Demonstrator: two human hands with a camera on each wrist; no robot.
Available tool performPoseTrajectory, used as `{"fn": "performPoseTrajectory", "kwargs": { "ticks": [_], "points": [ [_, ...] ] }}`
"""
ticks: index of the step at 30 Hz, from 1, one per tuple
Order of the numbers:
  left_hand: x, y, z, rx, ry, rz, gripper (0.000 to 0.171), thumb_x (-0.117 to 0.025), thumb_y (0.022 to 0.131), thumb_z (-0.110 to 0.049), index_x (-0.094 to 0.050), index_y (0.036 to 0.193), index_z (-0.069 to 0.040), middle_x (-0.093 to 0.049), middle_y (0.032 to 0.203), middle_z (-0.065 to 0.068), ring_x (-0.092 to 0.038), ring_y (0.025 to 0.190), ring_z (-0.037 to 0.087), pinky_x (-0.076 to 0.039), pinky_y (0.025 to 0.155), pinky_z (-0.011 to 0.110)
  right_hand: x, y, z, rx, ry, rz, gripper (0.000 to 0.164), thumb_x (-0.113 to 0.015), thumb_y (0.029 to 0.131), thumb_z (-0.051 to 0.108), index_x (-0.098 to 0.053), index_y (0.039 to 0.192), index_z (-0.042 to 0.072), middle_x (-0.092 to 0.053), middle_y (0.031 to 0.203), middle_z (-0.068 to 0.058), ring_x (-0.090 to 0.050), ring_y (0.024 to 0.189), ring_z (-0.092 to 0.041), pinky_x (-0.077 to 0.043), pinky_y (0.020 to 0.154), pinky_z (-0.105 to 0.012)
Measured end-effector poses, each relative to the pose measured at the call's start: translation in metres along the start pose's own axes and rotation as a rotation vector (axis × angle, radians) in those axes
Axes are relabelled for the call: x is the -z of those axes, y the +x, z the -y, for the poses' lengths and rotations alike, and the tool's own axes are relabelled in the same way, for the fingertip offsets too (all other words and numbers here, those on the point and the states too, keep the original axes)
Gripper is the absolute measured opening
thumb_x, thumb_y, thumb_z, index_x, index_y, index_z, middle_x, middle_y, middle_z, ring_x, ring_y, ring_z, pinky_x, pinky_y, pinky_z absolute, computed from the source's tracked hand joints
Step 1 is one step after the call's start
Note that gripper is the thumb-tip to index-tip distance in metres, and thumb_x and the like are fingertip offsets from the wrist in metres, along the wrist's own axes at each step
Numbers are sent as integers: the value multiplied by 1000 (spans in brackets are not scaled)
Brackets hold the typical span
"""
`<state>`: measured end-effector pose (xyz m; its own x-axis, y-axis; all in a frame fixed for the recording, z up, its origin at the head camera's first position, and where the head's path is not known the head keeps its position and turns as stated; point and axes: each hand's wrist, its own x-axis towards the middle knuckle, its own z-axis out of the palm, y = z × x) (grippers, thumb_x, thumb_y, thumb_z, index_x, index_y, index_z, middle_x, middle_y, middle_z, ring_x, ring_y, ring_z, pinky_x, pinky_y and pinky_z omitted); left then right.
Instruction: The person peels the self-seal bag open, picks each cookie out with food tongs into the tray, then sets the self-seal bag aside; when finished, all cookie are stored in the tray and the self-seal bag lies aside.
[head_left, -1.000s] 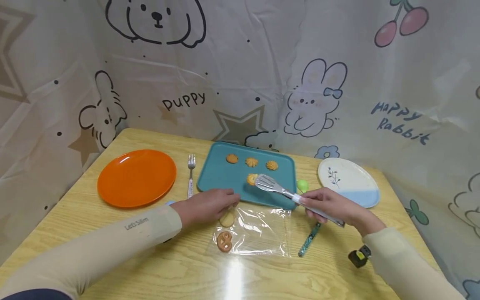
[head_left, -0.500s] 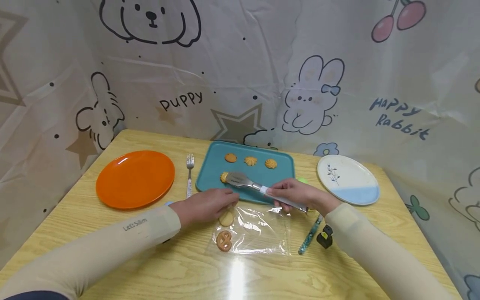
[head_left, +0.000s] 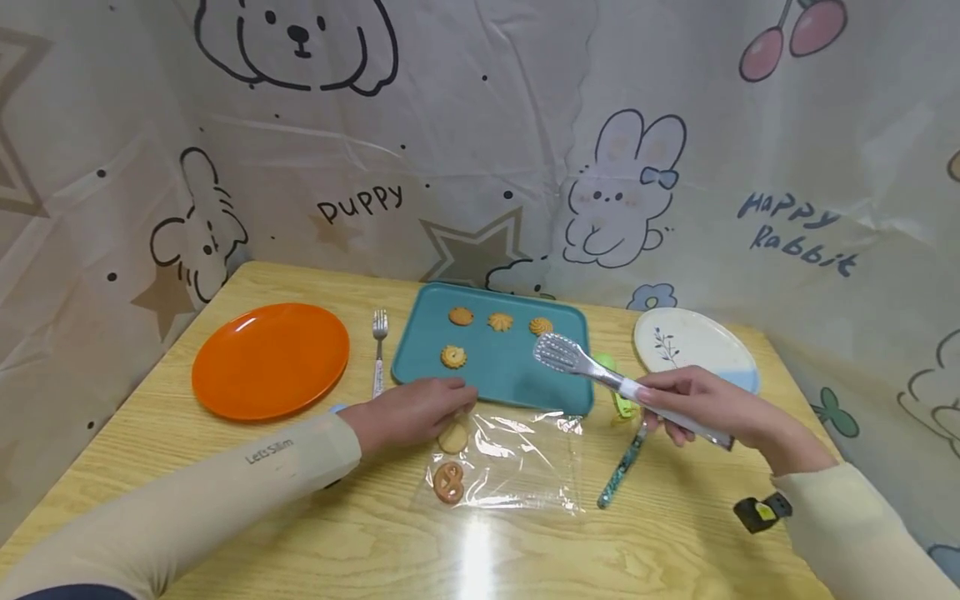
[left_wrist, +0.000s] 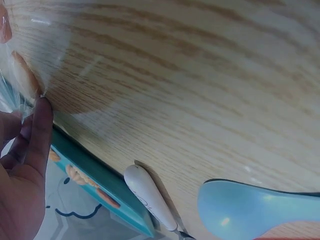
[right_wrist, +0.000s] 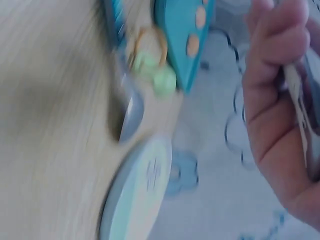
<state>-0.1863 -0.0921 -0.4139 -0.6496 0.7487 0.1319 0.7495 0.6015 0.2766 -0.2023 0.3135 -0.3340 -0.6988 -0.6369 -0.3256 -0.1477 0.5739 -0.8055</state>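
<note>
My left hand (head_left: 420, 411) pinches the top left edge of a clear plastic bag (head_left: 525, 467) lying on the table. Inside the bag are a pale round cookie (head_left: 453, 437) and a pretzel-shaped cookie (head_left: 448, 482). My right hand (head_left: 693, 404) grips metal tongs (head_left: 600, 374) with a slotted head and white handle, raised over the right side of the teal tray (head_left: 517, 387). Nothing shows at the tongs' tip. On the tray a flower-edged cookie (head_left: 453, 357) sits at front left, behind it a row of an oval cookie (head_left: 461, 316), a ridged one (head_left: 500, 322) and a swirled one (head_left: 541, 326).
An orange plate (head_left: 270, 362) and a fork (head_left: 380, 350) stand left of the tray. A light blue spoon (left_wrist: 230, 210) lies near my left wrist. To the right are a white-and-blue plate (head_left: 697, 337), a green object (head_left: 624, 407) and a spoon with a patterned handle (head_left: 621, 479).
The tongs carried the flower-edged cookie left across the tray and let it go at the front left. My right hand then drew back right with the tongs. The left hand stayed put.
</note>
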Motion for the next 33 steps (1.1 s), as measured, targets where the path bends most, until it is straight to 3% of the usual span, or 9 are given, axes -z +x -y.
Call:
{"fn": "performPoseTrajectory", "kwargs": {
  "ticks": [4, 6, 11, 16, 23, 30, 33],
  "points": [
    [0, 1, 0, 0, 1, -5, 6, -51, 100, -14, -55, 96, -14, -49, 81, -5, -48, 71, 8, -43, 64, 19, 8, -41, -15, 26, 55, 113, 29, -40, 105, 16, -59, 122, 3, -67, 83, -5, -59, 52, -9, -48, 45, -32],
    [0, 0, 1, -7, 1, -9, 5, -52, 100, -14, -54, 96, -14, -50, 81, -5, -48, 71, 8, -44, 63, 19, 8, -55, -22, 42, 109, 179, 30, -37, 105, 9, -58, 124, 0, -67, 83, -4, -56, 49, -14, -48, 43, -33],
    [0, -1, 0, -6, -2, -2, 4, -53, 99, -12, -55, 97, -14, -51, 83, -5, -48, 72, 8, -45, 64, 19, -1, -68, -35, 72, 217, 280, 32, -35, 103, 1, -54, 127, -9, -60, 80, -23, -41, 46, -39, -48, 41, -32],
    [0, -2, 0, 9, 3, 1, 5, -53, 99, -12, -55, 98, -16, -51, 84, -5, -49, 73, 8, -45, 66, 19, -13, -58, -39, 103, 191, 303, 32, -39, 103, 3, -55, 128, -8, -55, 75, -31, -40, 43, -39, -49, 39, -30],
    [-2, -2, 1, 10, 10, 4, 4, -54, 98, -12, -55, 98, -16, -52, 84, -5, -49, 74, 9, -45, 66, 19, -30, -29, -34, 101, 135, 300, 30, -43, 103, 10, -59, 124, -5, -57, 74, -33, -41, 43, -40, -46, 37, -42],
    [-1, -2, 1, 19, -2, 11, 5, -54, 99, -12, -55, 98, -17, -52, 85, -6, -50, 75, 8, -46, 68, 20, -53, 11, -20, 100, 57, 278, 29, -45, 103, 21, -63, 115, 1, -60, 77, -32, -52, 43, -10, -46, 39, -45],
    [-1, -2, 0, 20, -4, 11, 5, -53, 99, -12, -55, 100, -17, -53, 87, -6, -51, 77, 8, -47, 69, 20, -61, 24, -14, 112, 52, 298, 29, -45, 104, 22, -64, 111, 2, -60, 77, -32, -50, 42, -11, -45, 38, -43]
  ]
}}
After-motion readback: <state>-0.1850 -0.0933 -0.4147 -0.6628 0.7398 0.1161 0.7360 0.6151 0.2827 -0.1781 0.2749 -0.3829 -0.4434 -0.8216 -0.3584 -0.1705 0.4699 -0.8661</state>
